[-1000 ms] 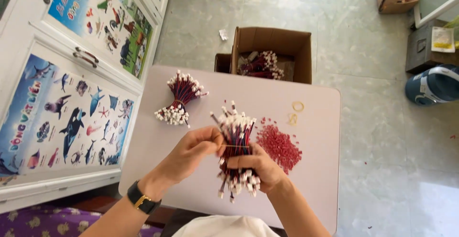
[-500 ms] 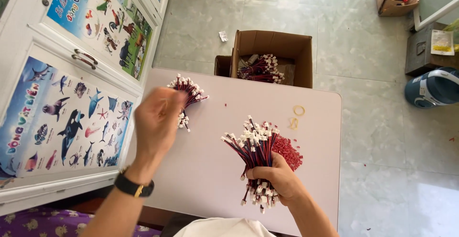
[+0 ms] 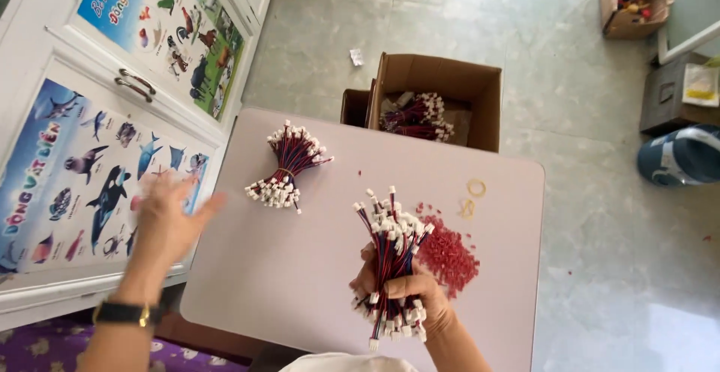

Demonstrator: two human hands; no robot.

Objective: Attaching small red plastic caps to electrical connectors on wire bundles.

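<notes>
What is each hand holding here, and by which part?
The right hand grips a bundle of red-and-blue wires with white connectors around its middle. The left hand is open and holds nothing.

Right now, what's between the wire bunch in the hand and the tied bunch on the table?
Only bare table lies between held bunch and tied bunch, head view.

The bundle of thin red, blue and black wires (image 3: 390, 267) has white plastic connectors; the smooth tabletop (image 3: 300, 267) is pale pink; the small plastic beads (image 3: 450, 256) are red.
</notes>
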